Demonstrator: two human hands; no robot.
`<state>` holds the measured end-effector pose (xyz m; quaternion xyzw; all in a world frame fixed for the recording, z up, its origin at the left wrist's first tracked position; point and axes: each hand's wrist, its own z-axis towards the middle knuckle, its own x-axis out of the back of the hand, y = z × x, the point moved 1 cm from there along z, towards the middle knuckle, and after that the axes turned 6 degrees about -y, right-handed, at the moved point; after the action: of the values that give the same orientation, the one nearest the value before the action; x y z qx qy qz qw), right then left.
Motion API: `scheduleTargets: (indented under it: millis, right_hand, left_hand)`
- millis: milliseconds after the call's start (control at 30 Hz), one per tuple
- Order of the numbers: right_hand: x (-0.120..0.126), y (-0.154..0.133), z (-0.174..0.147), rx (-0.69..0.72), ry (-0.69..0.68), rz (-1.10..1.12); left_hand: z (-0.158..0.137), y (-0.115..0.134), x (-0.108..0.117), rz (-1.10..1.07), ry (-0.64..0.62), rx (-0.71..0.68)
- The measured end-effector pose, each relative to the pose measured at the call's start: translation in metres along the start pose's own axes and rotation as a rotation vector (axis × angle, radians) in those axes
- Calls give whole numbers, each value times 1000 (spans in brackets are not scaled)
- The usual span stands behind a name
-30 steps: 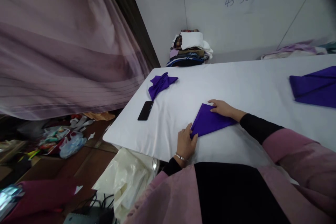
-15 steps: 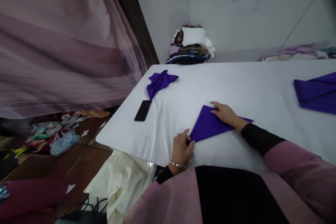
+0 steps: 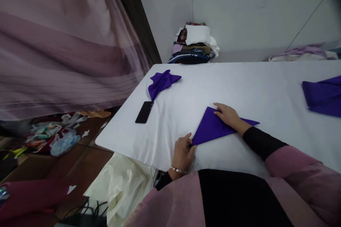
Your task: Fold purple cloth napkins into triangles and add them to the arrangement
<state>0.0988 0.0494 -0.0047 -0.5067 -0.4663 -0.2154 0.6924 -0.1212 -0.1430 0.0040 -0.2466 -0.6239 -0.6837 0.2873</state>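
Observation:
A purple cloth (image 3: 213,127) folded into a flat triangle lies on the white-covered table (image 3: 253,88) in front of me. My left hand (image 3: 183,151), with a bracelet at the wrist, has its thumb and forefinger around the cloth's left corner. My right hand (image 3: 226,114) rests over the upper part of the cloth, fingers stretched out along its top edge, thumb lying on the fabric. The cloth's right tip shows beyond my right wrist.
Farther back lies a crumpled purple cloth (image 3: 162,82), with a black phone (image 3: 144,112) beside it. Another purple cloth (image 3: 323,95) is at the far right. Folded clothes (image 3: 195,44) are stacked by the wall. A pinkish curtain (image 3: 66,49) hangs left; bags (image 3: 64,142) lie on the floor.
My left hand has shifted very slightly left at the cloth's corner. My right hand stays on the cloth; the whole view has moved a little.

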Motion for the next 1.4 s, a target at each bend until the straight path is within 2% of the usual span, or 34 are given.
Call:
scheduleTargets:
  millis: [167, 433, 700, 900, 1033, 1400]
  right_hand:
    - [-2, 4, 1, 26, 23, 36]
    - [-2, 7, 1, 26, 21, 89]
    - [-1, 6, 1, 17, 14, 107]
    - [0, 6, 1, 36, 22, 120]
    - [0, 7, 1, 31, 21, 128]
    - [0, 8, 1, 39, 22, 124]
  left_hand:
    - [-1, 0, 3, 17, -17, 16]
    - [-1, -3, 5, 30, -12, -43]
    - [0, 0, 10, 196, -32, -39]
    - [-1, -5, 16, 179, -92, -120]
    - [-1, -9, 17, 191, -85, -181]
    - [-3, -9, 17, 240, -86, -185]
